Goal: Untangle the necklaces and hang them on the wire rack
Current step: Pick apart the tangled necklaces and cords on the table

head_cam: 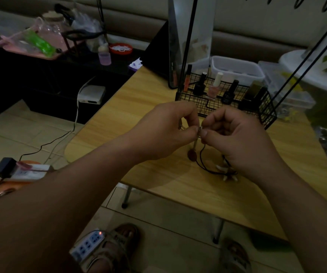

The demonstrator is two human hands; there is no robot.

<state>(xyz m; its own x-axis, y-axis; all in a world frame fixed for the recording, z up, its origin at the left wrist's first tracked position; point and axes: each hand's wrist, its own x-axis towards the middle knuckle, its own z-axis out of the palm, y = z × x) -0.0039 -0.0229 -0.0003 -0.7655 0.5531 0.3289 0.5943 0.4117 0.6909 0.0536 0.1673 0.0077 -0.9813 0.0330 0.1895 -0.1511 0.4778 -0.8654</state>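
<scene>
left hand [164,133] + right hand [237,138]: both pinching silver piece [200,128] | necklaces [199,162] trail toward 6 o'clock | wire rack [217,104]: 12 o'clock

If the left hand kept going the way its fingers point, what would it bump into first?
Probably the right hand: it and the left hand pinch the same necklace, almost touching.

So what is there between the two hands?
In the head view, a small silvery necklace piece sits between the left hand and right hand; both pinch it. A brown pendant is below it.
</scene>
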